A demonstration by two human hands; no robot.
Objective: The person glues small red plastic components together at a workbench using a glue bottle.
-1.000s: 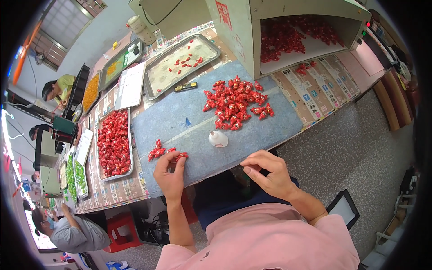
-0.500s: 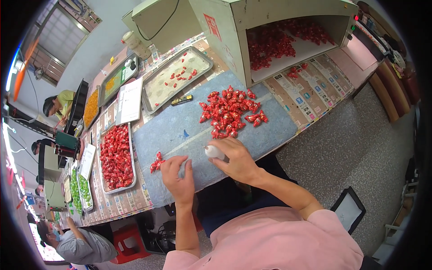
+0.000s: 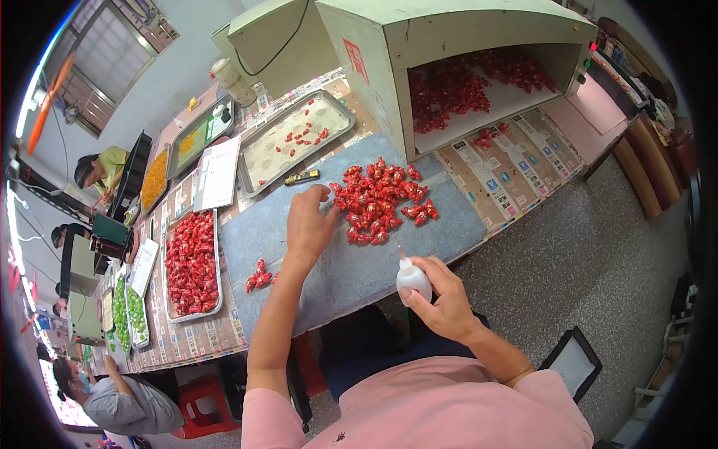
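A: Where do our hands stand?

B: Our left hand (image 3: 313, 217) is curled at the left edge of the pile of red pieces (image 3: 374, 198); we can't tell whether its fingertips have closed on one. Our right hand (image 3: 443, 303) is wrapped round the white squeeze bottle (image 3: 413, 284), near the front edge of the blue mat (image 3: 351, 280).

A: How do we pick well here?

B: We'd take a piece from the loose rim, finger and thumb on its sides, so the neighbours stay put. Digging into the middle would likely scatter them.

A: And the bottle?

B: Its thin nozzle points upward, apart from the pile. We'd grip it lightly and hold it that way, since a hard squeeze could push something out too soon.

A: Anything in our way?

B: The black-and-yellow tube (image 3: 302, 176) lies just beyond our left fingers, so we shouldn't sweep wide. The small red cluster (image 3: 259, 277) sits left of our forearm; we'd lift the sleeve and arm clear of it.
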